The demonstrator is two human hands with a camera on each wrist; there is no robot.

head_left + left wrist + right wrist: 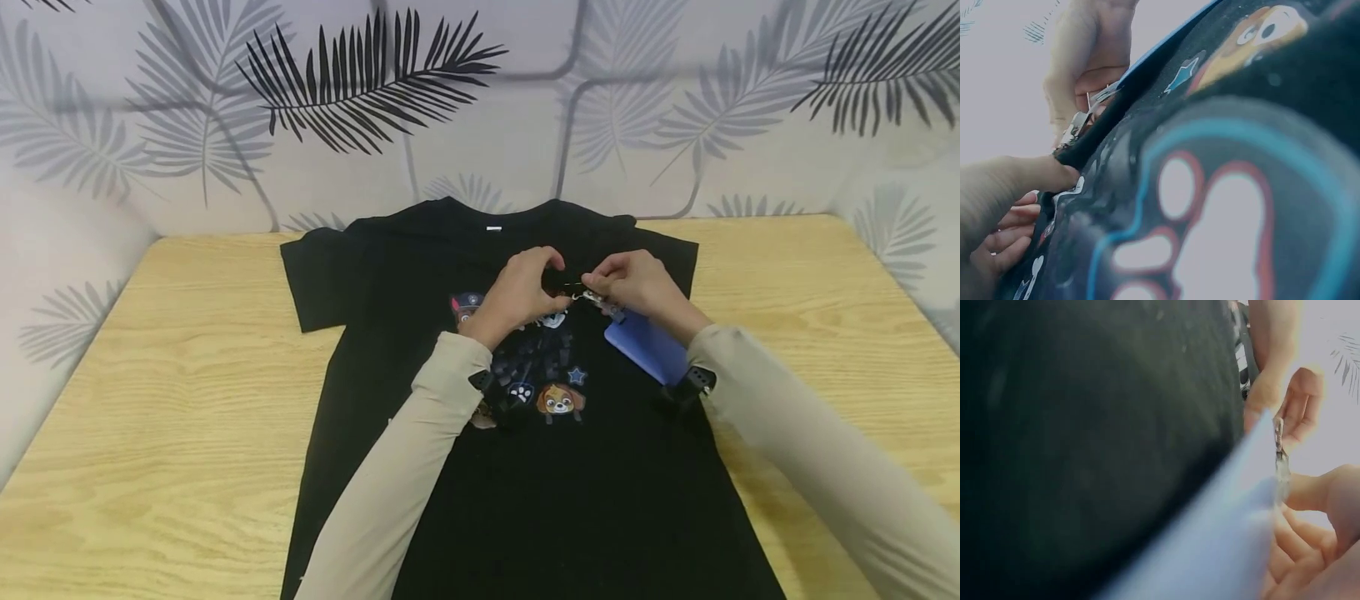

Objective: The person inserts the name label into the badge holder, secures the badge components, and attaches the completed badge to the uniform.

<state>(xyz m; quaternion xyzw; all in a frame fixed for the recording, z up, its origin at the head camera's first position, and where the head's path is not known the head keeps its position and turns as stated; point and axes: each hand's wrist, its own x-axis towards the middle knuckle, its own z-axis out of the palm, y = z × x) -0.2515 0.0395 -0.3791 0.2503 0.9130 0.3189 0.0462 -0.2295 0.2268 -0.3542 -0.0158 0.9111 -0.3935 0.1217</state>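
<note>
Counter [172,400]: wooden, and it carries everything in front of you.
Shirt [600,500]: black, spread flat on the counter, cartoon print up, collar away from you.
Card [647,346]: blue, lying on the shirt under your right wrist.
Left hand [521,292]: your fingers curl, pinching shirt fabric at the chest.
Right hand [633,283]: you're pinching the metal clip [592,297], which meets the pinched fabric.

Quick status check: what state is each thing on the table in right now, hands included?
black T-shirt: spread flat on the wooden table, print up, fabric pinched up at the chest.
metal clip: at the pinched fabric; open or closed unclear.
blue card: hangs from the clip, lying on the shirt.
left hand: pinches the fabric.
right hand: pinches the clip.
</note>
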